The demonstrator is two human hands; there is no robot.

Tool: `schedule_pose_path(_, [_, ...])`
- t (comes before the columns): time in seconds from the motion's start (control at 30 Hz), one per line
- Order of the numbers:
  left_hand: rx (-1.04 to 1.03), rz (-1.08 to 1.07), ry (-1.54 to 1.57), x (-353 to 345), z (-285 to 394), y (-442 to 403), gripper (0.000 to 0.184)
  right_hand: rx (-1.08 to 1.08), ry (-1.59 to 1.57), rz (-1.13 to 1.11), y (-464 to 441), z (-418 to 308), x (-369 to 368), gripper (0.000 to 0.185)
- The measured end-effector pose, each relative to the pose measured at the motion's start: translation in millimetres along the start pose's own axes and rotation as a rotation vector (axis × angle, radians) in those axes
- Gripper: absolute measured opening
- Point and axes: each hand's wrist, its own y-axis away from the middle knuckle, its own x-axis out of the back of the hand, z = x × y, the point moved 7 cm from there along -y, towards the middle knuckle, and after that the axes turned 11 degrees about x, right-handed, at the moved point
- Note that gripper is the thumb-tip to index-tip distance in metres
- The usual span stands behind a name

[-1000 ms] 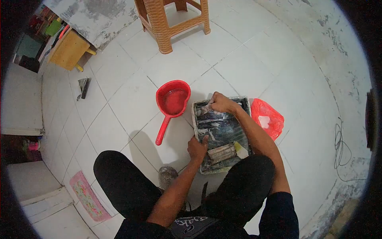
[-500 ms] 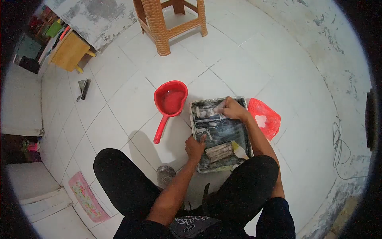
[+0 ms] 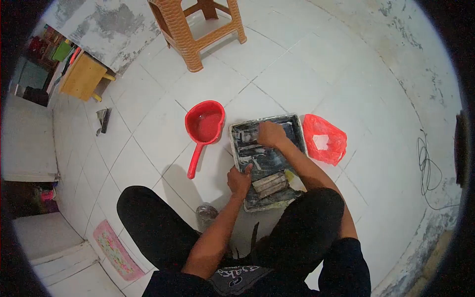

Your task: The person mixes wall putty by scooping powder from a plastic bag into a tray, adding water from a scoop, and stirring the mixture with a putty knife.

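Note:
A black tray (image 3: 267,166) smeared with white lies on the floor between my feet and the stool. My left hand (image 3: 239,181) grips its left rim, thumb over the edge. Over the upper part of the tray, my right hand (image 3: 271,134) is closed with its back to the camera; whatever it holds is hidden beneath it. A greyish block (image 3: 270,184) and a yellowish-white piece (image 3: 295,181) rest in the lower part of the tray.
Left of the tray is a red dipper (image 3: 206,123) with liquid inside. A red plastic bag (image 3: 324,140) touches the right side. Farther off are a brown stool (image 3: 185,37), a yellow small table (image 3: 83,75), a scraper (image 3: 103,120), a pink mat (image 3: 118,251) and a loose cable (image 3: 426,171).
My right hand has moved from the tray's upper rim area down and left across its upper part. My left hand stays on the rim. The whole view has shifted slightly.

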Motion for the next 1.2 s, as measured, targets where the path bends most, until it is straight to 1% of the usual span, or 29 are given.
schedule_pose_path(0.13, [0.027,-0.024,-0.007,7,5,0,0.071,0.024,0.011,0.049,-16,-3,-7,0.039])
schedule_pose_path(0.2, [0.014,-0.117,0.159,7,8,0,0.071,-0.01,-0.005,0.025,-17,1,-7,0.044])
schedule_pose_path(0.23, [0.019,-0.118,0.155,5,4,-1,0.071,-0.008,-0.008,0.02,-18,2,-9,0.044])
schedule_pose_path(0.3, [0.005,-0.088,0.139,6,6,-3,0.071,0.054,-0.015,0.073,-16,1,-5,0.04])
schedule_pose_path(0.43, [0.051,-0.1,0.084,6,6,-2,0.072,0.097,-0.019,0.052,-13,-1,-9,0.037])
schedule_pose_path(0.5, [0.044,-0.067,0.066,6,5,-2,0.075,0.116,0.053,0.164,-11,-4,-8,0.033])
schedule_pose_path(0.63, [0.025,-0.038,0.115,0,0,-2,0.077,0.057,-0.024,0.161,-17,6,-10,0.03])
schedule_pose_path(0.7, [0.031,-0.058,0.073,-3,-1,-4,0.076,0.092,0.08,0.068,-25,6,-11,0.036])
schedule_pose_path(0.83, [0.01,-0.079,0.11,4,6,-4,0.074,0.149,0.117,0.017,-31,6,-7,0.033])
schedule_pose_path(0.9, [0.023,-0.059,0.096,4,5,-2,0.074,0.231,0.159,0.077,-29,1,-7,0.031])
schedule_pose_path(0.93, [0.024,-0.06,0.094,1,2,-3,0.074,0.231,0.156,0.077,-29,2,-10,0.031])
schedule_pose_path(1.0, [0.088,-0.156,0.134,-5,-3,-8,0.075,0.245,0.147,0.128,-30,3,-12,0.033])
schedule_pose_path(1.03, [0.092,-0.156,0.132,-3,-2,-7,0.075,0.247,0.146,0.125,-31,4,-15,0.033])
schedule_pose_path(1.1, [0.018,-0.118,0.091,1,4,-2,0.076,0.263,0.143,0.178,-28,3,-15,0.033])
schedule_pose_path(1.13, [0.016,-0.12,0.09,2,6,-1,0.076,0.26,0.143,0.179,-28,1,-14,0.033])
schedule_pose_path(1.2, [0.076,-0.104,0.056,3,4,-3,0.077,0.218,0.118,0.024,-32,-3,-21,0.032])
